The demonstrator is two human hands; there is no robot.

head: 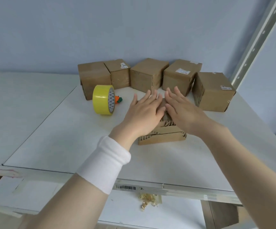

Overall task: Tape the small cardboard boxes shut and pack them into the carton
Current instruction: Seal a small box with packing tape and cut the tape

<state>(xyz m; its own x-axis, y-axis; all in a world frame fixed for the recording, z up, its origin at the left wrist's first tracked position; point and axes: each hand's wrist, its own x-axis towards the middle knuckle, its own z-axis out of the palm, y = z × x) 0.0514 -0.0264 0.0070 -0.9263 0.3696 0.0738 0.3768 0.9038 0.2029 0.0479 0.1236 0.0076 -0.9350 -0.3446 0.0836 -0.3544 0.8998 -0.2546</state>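
A small cardboard box [164, 137] sits in the middle of the white table [71, 129]. My left hand [143, 111] and my right hand [181, 108] lie flat on its top with straight fingers, pressing the flaps down side by side. The hands hide most of the box's top. Several more small cardboard boxes stand in a row behind it, from the far left box [93, 78] to the far right box [214, 91]. A roll of yellow tape [103, 102] stands on its edge to the left of my hands.
A small orange and green object [118, 100] lies just right of the tape roll. A metal shelf upright [256, 42] rises at the right. Below the table's front edge are a lower shelf with crumpled clear wrapping [149, 200] and a cardboard piece [223, 214].
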